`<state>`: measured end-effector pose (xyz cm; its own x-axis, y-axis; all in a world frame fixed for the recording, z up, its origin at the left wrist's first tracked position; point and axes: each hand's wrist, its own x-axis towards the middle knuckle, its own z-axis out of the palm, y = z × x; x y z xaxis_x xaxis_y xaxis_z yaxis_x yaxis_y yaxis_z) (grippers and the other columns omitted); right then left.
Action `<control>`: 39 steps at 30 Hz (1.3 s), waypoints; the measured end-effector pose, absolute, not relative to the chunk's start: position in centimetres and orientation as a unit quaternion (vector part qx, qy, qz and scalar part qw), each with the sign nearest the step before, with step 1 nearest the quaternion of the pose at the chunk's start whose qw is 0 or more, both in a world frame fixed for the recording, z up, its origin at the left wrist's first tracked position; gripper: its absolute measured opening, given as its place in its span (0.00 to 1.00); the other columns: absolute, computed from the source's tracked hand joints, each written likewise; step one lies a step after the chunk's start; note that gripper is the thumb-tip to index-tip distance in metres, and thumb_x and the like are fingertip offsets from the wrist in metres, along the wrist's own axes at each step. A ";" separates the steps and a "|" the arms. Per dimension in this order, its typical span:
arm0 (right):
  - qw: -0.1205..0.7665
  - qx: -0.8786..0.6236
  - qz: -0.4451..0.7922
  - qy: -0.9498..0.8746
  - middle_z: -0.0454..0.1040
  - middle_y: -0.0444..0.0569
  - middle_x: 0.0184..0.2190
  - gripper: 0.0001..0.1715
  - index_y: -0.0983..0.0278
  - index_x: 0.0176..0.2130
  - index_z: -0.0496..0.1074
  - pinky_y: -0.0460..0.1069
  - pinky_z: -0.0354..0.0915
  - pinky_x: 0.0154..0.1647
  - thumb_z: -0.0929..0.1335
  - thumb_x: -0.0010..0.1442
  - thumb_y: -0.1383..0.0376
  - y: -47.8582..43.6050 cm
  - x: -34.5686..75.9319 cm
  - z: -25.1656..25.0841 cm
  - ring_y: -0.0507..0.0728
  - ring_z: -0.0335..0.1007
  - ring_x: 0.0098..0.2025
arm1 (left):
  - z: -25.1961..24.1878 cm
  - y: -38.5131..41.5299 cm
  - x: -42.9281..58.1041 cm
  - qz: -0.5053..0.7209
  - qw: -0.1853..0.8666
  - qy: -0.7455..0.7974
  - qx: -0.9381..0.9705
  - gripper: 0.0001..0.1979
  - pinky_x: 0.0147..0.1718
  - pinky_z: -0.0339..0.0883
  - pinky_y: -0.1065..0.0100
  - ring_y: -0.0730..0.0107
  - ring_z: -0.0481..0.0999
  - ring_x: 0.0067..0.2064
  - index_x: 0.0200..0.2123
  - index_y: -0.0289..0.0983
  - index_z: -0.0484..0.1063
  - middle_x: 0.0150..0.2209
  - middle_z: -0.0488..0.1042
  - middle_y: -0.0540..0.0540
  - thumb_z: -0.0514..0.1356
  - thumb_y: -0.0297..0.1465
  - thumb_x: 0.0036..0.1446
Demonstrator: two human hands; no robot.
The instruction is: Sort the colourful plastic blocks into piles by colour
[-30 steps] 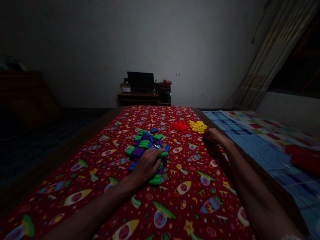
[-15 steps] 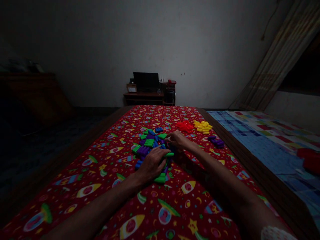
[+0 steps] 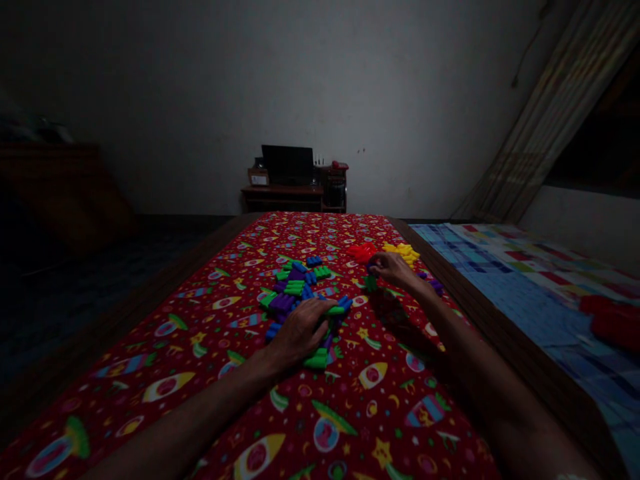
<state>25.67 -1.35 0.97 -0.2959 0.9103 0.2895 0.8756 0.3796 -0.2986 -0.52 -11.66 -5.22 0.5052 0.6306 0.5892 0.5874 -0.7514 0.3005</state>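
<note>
In the head view, the right hand (image 3: 395,268), which was working at the edge of the mixed block pile (image 3: 295,288) half a second ago, is now being held well to the right of it. Its grip is being kept closed on a purple block (image 3: 371,268); a dark green block (image 3: 370,284) is showing just below, and whether the two are being joined cannot be told. By this shift, it is judged, blocks are being parted from the pile. The red blocks (image 3: 361,252) and yellow blocks (image 3: 403,252) are lying just beyond the hand, and the loose purple blocks (image 3: 436,285) are being partly hidden by the right forearm. The left hand (image 3: 304,328) is being rested on the pile as before, a bright green block (image 3: 336,311) being touched by its fingertips; whether that is being gripped or merely steadied cannot be told. Everything is being carried by a rocket-print cloth (image 3: 200,333).
</note>
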 end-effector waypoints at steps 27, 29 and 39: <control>0.060 -0.681 -0.037 -0.729 0.78 0.55 0.38 0.13 0.64 0.40 0.80 0.46 0.60 0.33 0.68 0.56 0.66 -3.8 30.2 2.7 0.58 0.73 0.39 | -5.7 -11.2 -0.8 0.346 0.016 0.345 0.872 0.17 0.53 0.68 0.58 0.60 0.74 0.52 0.52 0.36 0.68 0.50 0.76 0.40 0.51 0.25 0.60; 0.039 -0.695 -0.051 -0.716 0.77 0.57 0.42 0.14 0.65 0.42 0.79 0.47 0.61 0.35 0.67 0.56 0.68 -3.8 30.7 2.1 0.59 0.73 0.42 | -5.8 -11.2 -0.8 0.344 0.019 0.345 0.873 0.18 0.53 0.68 0.58 0.60 0.73 0.53 0.53 0.37 0.67 0.50 0.75 0.41 0.51 0.25 0.60; 0.173 -0.507 -0.037 -0.844 0.74 0.51 0.29 0.15 0.67 0.34 0.76 0.46 0.52 0.30 0.61 0.60 0.71 -4.3 24.7 0.7 0.52 0.64 0.29 | -6.2 -10.8 -1.0 0.348 0.026 0.348 0.870 0.17 0.53 0.67 0.56 0.59 0.73 0.53 0.54 0.38 0.67 0.50 0.75 0.41 0.51 0.26 0.62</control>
<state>24.75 -4.31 0.69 -0.4268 0.8421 0.3298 0.8677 0.4841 -0.1131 -0.95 -10.85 -6.21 0.5155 0.6243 0.5869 0.5883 -0.7559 0.2874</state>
